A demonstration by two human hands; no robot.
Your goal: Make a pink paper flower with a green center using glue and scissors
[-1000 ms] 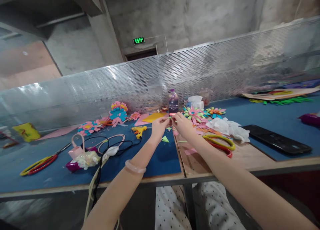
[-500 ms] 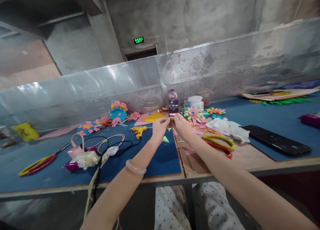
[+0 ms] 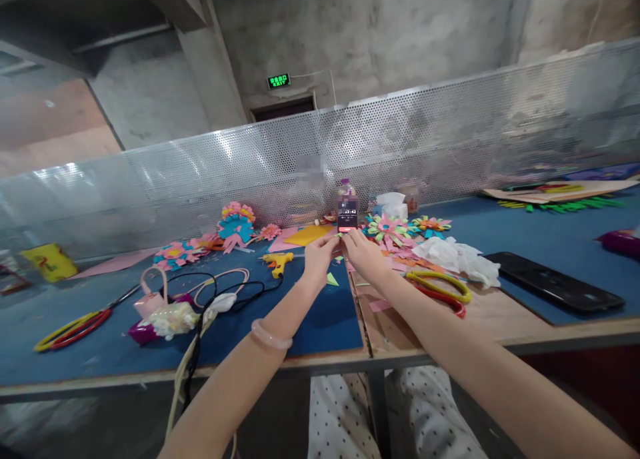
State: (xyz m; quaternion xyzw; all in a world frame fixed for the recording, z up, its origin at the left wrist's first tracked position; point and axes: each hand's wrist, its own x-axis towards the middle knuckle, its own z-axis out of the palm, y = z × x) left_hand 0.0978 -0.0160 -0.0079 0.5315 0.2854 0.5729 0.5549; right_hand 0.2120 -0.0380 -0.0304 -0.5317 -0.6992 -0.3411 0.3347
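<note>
My left hand [image 3: 321, 254] and my right hand [image 3: 365, 254] meet fingertip to fingertip above the middle of the table. Both are closed in a pinch on a small light-green paper piece [image 3: 340, 235], mostly covered by the fingers. A phone showing a timer [image 3: 347, 216] leans upright against a purple-capped bottle [image 3: 345, 184], just behind the fingers. Left of my left hand lies a yellow glue gun [image 3: 279, 264]. Beneath my hands is a green paper scrap [image 3: 332, 279]. Scissors with yellow and red handles [image 3: 443, 282] rest beside my right forearm.
Paper flowers [image 3: 236, 226] line the back left, and more paper flowers [image 3: 390, 227] stand at the back right. Crumpled white tissue [image 3: 457, 258] and a black phone [image 3: 555, 282] lie on the right. Cables [image 3: 217, 306] and another pair of scissors [image 3: 75, 329] are on the left.
My right fingers have shifted slightly at the pinch. Both hands stay together in nearly the same place, and the things on the table have not moved.
</note>
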